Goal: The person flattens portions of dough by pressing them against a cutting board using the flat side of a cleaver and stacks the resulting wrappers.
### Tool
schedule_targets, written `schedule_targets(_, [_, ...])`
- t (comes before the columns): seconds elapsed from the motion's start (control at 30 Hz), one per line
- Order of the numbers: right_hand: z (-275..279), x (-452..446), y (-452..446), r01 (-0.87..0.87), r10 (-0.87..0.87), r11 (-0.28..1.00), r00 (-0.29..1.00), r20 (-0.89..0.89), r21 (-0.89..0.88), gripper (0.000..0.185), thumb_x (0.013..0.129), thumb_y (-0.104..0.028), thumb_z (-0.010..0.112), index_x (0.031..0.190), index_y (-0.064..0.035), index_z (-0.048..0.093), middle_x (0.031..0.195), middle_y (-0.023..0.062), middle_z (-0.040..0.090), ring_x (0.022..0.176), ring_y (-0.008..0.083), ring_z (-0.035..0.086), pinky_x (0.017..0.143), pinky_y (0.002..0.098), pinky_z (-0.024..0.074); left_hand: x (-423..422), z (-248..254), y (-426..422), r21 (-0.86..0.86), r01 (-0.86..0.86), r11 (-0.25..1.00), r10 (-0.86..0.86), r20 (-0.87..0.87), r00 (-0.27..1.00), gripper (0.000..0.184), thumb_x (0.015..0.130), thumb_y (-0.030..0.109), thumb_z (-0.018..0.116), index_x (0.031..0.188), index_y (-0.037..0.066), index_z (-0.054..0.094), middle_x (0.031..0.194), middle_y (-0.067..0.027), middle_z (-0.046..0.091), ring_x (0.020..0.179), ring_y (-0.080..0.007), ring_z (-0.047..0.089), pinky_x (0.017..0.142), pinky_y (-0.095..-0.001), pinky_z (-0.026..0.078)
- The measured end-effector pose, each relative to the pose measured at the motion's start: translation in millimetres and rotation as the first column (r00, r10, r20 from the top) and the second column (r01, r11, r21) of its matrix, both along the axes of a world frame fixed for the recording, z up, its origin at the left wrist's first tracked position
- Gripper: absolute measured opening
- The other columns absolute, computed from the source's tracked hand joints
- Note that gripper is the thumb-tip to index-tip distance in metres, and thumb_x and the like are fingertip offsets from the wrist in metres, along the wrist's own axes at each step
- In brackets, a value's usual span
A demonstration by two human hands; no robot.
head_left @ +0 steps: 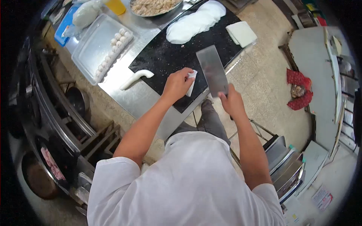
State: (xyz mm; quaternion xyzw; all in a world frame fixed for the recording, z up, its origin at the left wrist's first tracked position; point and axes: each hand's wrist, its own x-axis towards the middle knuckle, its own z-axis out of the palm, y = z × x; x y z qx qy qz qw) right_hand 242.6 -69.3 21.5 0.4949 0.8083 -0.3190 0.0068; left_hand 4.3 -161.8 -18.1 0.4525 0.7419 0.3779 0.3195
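White shirt (184, 177) fills the foreground; right hand (232, 102) grips a cleaver (212, 69), left hand (176, 86) pinches a white cloth (192, 80) over black board (156, 56).

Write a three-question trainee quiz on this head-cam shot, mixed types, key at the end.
1. Which hand holds the cleaver?

2. True or false: the white balls sit in the clear tray.

3. What colour is the piece in the left hand?
A) Black
B) Yellow
C) White

Key:
1. The right hand.
2. True.
3. C.
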Motion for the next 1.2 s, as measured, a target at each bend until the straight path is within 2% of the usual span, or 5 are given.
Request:
schedule_targets(0.3, [-34, -12, -6, -0.479, 0.443, 0.83, 0.877, -0.184, -0.285, 0.048, 0.086, -0.028, 0.076, 0.116, 0.0027, 0.053, 0.092, 0.0303, 0.07, 0.093, 0.0489, 0.068, 0.081, 0.0541, 0.0532, 5, 41, -1, 0.061, -0.245, 0.968, 0.216, 0.298, 0.93, 0.026, 0.092, 0.011, 0.074, 0.116, 0.003, 0.071, 0.09, -0.0011, 0.068, 0.077, -0.0062, 0.06, 0.071, -0.0251, 0.052])
schedule_targets(0.5, [-9, 51, 72, -0.49, 0.456, 0.796, 0.872, -0.179, -0.355, 0.039, 0.087, -0.026, 0.075, 0.111, 0.001, 0.059, 0.094, 0.0273, 0.071, 0.091, 0.048, 0.069, 0.079, 0.0522, 0.0546, -59, 49, 78, 0.026, -0.553, 0.833, 0.538, 0.202, 0.819, 0.03, 0.095, 0.018, 0.07, 0.12, 0.002, 0.068, 0.097, -0.0091, 0.069, 0.083, -0.0177, 0.066, 0.078, -0.0317, 0.054])
schedule_targets(0.77, [17, 73, 153, -0.117, -0.191, 0.907, 0.742, -0.643, -0.404, 0.024, 0.1, -0.027, 0.065, 0.102, -0.0031, 0.06, 0.072, 0.004, 0.061, 0.06, 0.0123, 0.059, 0.055, 0.0289, 0.0473, -47, 44, 23, -0.029, -0.62, 0.784, 0.439, -0.681, 0.587, 0.044, 0.091, 0.039, 0.074, 0.119, 0.007, 0.069, 0.102, -0.0187, 0.065, 0.098, -0.0388, 0.066, 0.084, -0.0473, 0.054])
schedule_targets(0.93, [-48, 9, 179, 0.242, -0.752, 0.536, 0.573, -0.326, -0.809, 0.017, 0.104, -0.024, 0.057, 0.101, -0.0087, 0.05, 0.07, 0.0028, 0.053, 0.053, 0.0136, 0.053, 0.049, 0.03, 0.0466, -42, 31, -31, -0.336, -0.699, 0.632, 0.394, -0.637, 0.663, 0.053, 0.09, 0.05, 0.072, 0.125, 0.011, 0.066, 0.102, -0.0206, 0.064, 0.099, -0.04, 0.065, 0.081, -0.0489, 0.053])
schedule_targets(1.2, [-19, 18, 67, 0.267, -0.644, 0.658, 0.684, -0.343, -0.704, 0.013, 0.104, -0.02, 0.056, 0.101, -0.0084, 0.052, 0.07, 0.0026, 0.054, 0.052, 0.0132, 0.053, 0.048, 0.03, 0.0456, -62, -1, -52, 0.13, -0.314, 0.94, 0.339, -0.406, 0.848, 0.041, 0.089, 0.012, 0.072, 0.129, 0.01, 0.063, 0.11, -0.0201, 0.062, 0.101, -0.0399, 0.064, 0.088, -0.0479, 0.053])
